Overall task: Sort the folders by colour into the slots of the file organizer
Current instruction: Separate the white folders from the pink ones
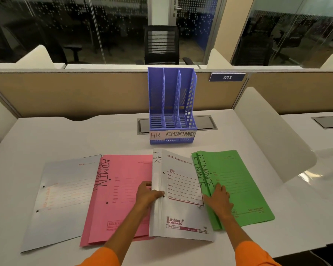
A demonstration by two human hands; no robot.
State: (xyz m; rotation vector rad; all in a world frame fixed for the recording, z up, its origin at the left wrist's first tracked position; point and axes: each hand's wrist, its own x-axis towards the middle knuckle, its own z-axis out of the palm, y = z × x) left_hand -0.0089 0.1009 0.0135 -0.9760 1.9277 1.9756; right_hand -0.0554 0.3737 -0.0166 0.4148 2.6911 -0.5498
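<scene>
A blue three-slot file organizer (171, 104) stands at the back of the desk, labelled HR, ADMIN and FINANCE; its slots hold nothing. In front lie a white folder (65, 196) at the left, pink ADMIN folders (123, 173), a white HR folder (181, 189) in the middle and green FINANCE folders (238, 181) at the right. My left hand (147, 194) grips the spine edge of the white HR folder, whose left side is lifted off the pink ones. My right hand (218, 200) rests flat where the HR folder meets the green ones.
A metal cable hatch (206, 122) lies under and behind the organizer. A beige partition (75, 93) with a tag 073 (227, 77) closes the back of the desk. White side dividers (273, 135) flank the desk. A black chair (161, 45) stands beyond.
</scene>
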